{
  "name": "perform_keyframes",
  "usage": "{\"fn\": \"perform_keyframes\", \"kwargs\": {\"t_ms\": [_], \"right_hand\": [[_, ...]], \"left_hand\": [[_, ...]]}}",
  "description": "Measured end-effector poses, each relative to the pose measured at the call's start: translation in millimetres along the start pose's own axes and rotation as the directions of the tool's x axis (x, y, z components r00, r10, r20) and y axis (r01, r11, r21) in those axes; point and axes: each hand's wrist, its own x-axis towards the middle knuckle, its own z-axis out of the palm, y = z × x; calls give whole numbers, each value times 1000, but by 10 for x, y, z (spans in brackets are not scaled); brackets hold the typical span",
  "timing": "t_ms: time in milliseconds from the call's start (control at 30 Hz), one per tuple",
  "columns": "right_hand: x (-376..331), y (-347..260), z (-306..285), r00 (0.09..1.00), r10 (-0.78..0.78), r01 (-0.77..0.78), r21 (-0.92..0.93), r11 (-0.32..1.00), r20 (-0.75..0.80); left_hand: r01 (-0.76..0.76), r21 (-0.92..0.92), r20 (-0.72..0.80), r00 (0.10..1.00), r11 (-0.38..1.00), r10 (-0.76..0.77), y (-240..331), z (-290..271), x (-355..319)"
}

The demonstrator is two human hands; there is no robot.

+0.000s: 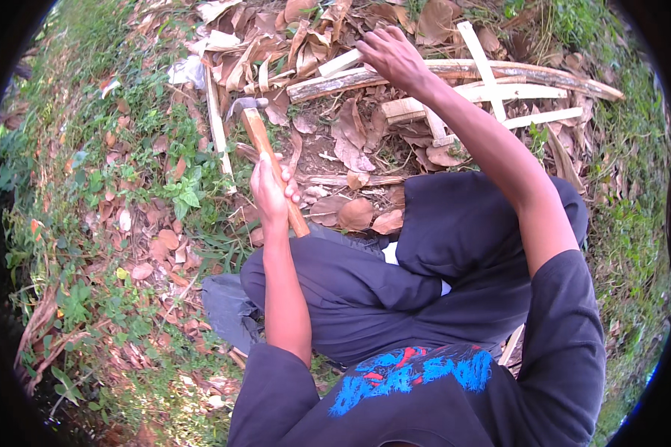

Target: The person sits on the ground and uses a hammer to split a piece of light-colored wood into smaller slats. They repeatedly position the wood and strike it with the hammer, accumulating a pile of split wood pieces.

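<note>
A hammer (262, 143) with a brown wooden handle and a metal head is gripped in my left hand (271, 192). Its head points away from me, and the handle's lower end is over my left leg. My right hand (397, 61) reaches to the far side, fingers curled at the end of a short pale wood strip (340, 63); the fingertips are partly hidden. Just below that strip lies a long, bark-edged wood piece (328, 87). Beside my right forearm are pale wood slats (483, 71), some lying crosswise over others.
Dry brown leaves (354, 214) cover much of the ground ahead of my folded legs (365, 272). Another narrow wood strip (218, 127) lies left of the hammer, near a whitish plastic scrap (188, 72). Green plants (186, 192) grow at the left.
</note>
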Motion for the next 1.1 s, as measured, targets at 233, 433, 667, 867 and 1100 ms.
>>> {"fn": "perform_keyframes", "kwargs": {"t_ms": [233,433,667,867,1100], "right_hand": [[-87,-56,422,1000,14,-14,-46,999,8],[49,-27,475,967,51,-73,81,994,250],[389,-198,462,843,-101,-34,240,970,529],[250,-296,458,877,-30,-58,168,984,479],[145,-323,473,916,-44,25,54,998,399]], "left_hand": [[-47,6,17,999,999,47,49,135,41],[32,10,32,999,999,-33,-17,163,89],[54,115,110,992,992,-67,-76,166,119],[62,183,102,991,981,-81,-54,233,142],[44,405,139,984,913,-109,243,425,278]]}}
